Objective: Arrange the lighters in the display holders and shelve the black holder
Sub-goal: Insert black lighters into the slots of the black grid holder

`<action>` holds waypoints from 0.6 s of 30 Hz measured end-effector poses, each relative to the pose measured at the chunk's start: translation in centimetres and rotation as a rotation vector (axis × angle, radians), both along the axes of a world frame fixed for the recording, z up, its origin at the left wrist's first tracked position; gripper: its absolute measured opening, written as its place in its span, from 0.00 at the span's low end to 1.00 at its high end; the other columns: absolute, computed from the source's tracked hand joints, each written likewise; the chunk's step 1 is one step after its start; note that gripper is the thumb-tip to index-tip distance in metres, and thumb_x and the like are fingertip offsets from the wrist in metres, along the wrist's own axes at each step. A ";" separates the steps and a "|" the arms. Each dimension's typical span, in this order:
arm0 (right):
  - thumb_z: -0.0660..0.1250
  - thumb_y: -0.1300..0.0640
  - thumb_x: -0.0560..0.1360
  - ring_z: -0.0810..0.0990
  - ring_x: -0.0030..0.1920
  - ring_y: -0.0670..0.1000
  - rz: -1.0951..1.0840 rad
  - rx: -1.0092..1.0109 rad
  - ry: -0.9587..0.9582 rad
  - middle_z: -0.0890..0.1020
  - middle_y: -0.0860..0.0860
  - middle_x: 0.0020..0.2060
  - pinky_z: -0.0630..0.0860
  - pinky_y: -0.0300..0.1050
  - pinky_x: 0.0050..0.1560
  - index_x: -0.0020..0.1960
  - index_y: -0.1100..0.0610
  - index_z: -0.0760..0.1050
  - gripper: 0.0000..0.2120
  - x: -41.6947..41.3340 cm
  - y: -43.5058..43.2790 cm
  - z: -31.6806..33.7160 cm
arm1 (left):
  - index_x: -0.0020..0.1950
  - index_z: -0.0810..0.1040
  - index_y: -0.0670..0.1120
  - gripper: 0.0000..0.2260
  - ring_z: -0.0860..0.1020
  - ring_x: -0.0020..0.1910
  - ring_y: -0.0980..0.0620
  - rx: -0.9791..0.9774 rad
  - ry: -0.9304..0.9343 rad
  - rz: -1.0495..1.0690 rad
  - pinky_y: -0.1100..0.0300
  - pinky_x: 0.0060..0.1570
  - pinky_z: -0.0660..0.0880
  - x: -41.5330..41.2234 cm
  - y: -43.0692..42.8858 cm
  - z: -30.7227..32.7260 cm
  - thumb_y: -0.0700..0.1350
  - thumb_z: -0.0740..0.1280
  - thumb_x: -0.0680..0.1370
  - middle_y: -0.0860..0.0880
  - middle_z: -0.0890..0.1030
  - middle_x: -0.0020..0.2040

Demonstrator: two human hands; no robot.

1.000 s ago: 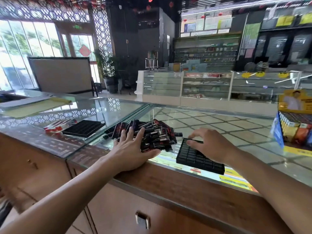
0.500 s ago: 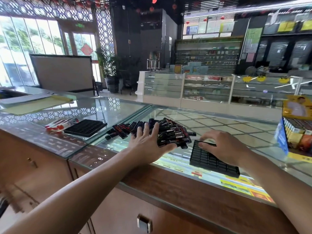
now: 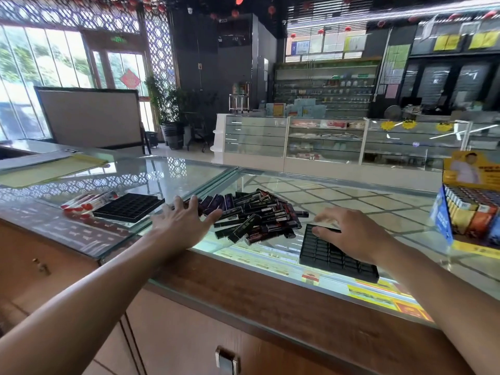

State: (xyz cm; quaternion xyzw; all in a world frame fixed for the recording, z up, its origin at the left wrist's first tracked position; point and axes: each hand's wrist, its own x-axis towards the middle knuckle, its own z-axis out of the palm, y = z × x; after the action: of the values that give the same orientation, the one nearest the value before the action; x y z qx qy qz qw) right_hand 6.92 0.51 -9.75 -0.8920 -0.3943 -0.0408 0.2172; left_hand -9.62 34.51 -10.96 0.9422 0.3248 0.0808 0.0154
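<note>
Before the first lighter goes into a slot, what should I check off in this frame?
1. Slots empty and facing up: ok. The visible slots of the black holder hold nothing.
2. Holder steadied: cannot tell. The right hand rests on it, but its fingers at the far edge are blurred.
3. Lighters within reach: ok. The pile of lighters lies just left of the holder, with the left hand spread open over its left edge.
4. Lighter in hand: not ok. Neither hand holds one.
5. Spare holder ready: ok. The second black holder lies flat and empty, far left on the glass counter.
</note>
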 end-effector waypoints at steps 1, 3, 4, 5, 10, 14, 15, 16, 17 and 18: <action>0.67 0.39 0.81 0.78 0.68 0.50 -0.001 0.000 -0.004 0.80 0.46 0.68 0.74 0.49 0.66 0.66 0.46 0.79 0.18 0.0 0.0 0.0 | 0.83 0.51 0.55 0.50 0.62 0.77 0.31 0.006 0.006 -0.008 0.29 0.70 0.65 0.2 -0.2 -0.1 0.83 0.36 0.69 0.38 0.57 0.81; 0.66 0.38 0.81 0.78 0.68 0.49 -0.009 -0.002 -0.015 0.81 0.46 0.68 0.74 0.48 0.65 0.66 0.46 0.79 0.18 -0.1 0.1 0.1 | 0.84 0.50 0.53 0.49 0.63 0.77 0.29 -0.004 0.012 -0.028 0.31 0.71 0.66 0.8 -0.6 -0.1 0.82 0.37 0.70 0.37 0.58 0.81; 0.66 0.39 0.81 0.78 0.67 0.48 -0.014 -0.004 -0.025 0.81 0.45 0.67 0.74 0.48 0.65 0.67 0.46 0.79 0.18 -0.2 0.1 0.1 | 0.84 0.50 0.53 0.49 0.63 0.77 0.29 -0.019 0.004 -0.037 0.32 0.71 0.66 1.0 -0.9 -0.1 0.82 0.38 0.71 0.36 0.58 0.81; 0.66 0.39 0.82 0.78 0.67 0.48 -0.023 -0.008 -0.043 0.81 0.45 0.68 0.74 0.48 0.64 0.67 0.46 0.79 0.19 -0.2 0.2 0.2 | 0.84 0.50 0.53 0.48 0.64 0.77 0.30 -0.035 -0.007 -0.046 0.33 0.72 0.67 1.3 -1.2 -0.1 0.81 0.39 0.72 0.36 0.58 0.81; 0.63 0.37 0.82 0.79 0.67 0.50 -0.065 -0.069 -0.153 0.80 0.46 0.69 0.76 0.50 0.64 0.70 0.47 0.76 0.22 -0.8 0.2 0.9 | 0.85 0.49 0.51 0.45 0.68 0.75 0.33 -0.034 -0.021 -0.062 0.36 0.69 0.70 2.8 -3.1 0.0 0.78 0.43 0.76 0.37 0.60 0.81; 0.61 0.35 0.82 0.79 0.66 0.50 -0.085 -0.142 -0.185 0.80 0.45 0.69 0.76 0.49 0.61 0.71 0.48 0.76 0.24 -0.9 0.0 1.3 | 0.84 0.51 0.49 0.45 0.68 0.74 0.31 -0.031 -0.016 -0.056 0.35 0.69 0.70 3.8 -4.1 0.2 0.77 0.43 0.77 0.35 0.60 0.80; 0.60 0.35 0.82 0.79 0.66 0.50 -0.089 -0.156 -0.183 0.80 0.44 0.68 0.76 0.49 0.61 0.71 0.47 0.75 0.24 -0.8 -0.1 1.3 | 0.84 0.52 0.48 0.44 0.68 0.74 0.31 -0.035 -0.021 -0.057 0.35 0.69 0.70 4.1 -4.5 0.3 0.76 0.44 0.77 0.34 0.60 0.80; 0.60 0.34 0.82 0.79 0.66 0.50 -0.095 -0.170 -0.177 0.80 0.44 0.68 0.76 0.49 0.61 0.71 0.47 0.75 0.25 -0.7 -0.2 1.3 | 0.83 0.54 0.48 0.43 0.68 0.74 0.31 -0.038 -0.024 -0.067 0.36 0.68 0.70 4.3 -5.0 0.4 0.76 0.44 0.78 0.34 0.61 0.80; 0.60 0.34 0.82 0.79 0.66 0.51 -0.101 -0.184 -0.169 0.80 0.45 0.68 0.76 0.49 0.61 0.71 0.47 0.76 0.25 -0.6 -0.3 1.3 | 0.83 0.55 0.47 0.42 0.69 0.73 0.31 -0.039 -0.022 -0.087 0.36 0.68 0.71 4.6 -5.4 0.5 0.75 0.44 0.79 0.34 0.63 0.79; 0.60 0.34 0.82 0.80 0.65 0.51 -0.110 -0.193 -0.155 0.80 0.45 0.68 0.77 0.49 0.61 0.71 0.47 0.76 0.25 -0.4 -0.5 1.2 | 0.83 0.57 0.47 0.41 0.71 0.72 0.32 -0.030 -0.016 -0.111 0.37 0.66 0.73 4.9 -5.7 0.6 0.75 0.44 0.79 0.35 0.65 0.78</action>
State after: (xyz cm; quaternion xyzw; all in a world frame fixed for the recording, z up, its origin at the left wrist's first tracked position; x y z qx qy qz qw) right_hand 6.51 0.05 -8.53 -0.9232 -0.3624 -0.0833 0.0967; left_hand -4.68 28.81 -10.37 0.9578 0.2731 0.0823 0.0368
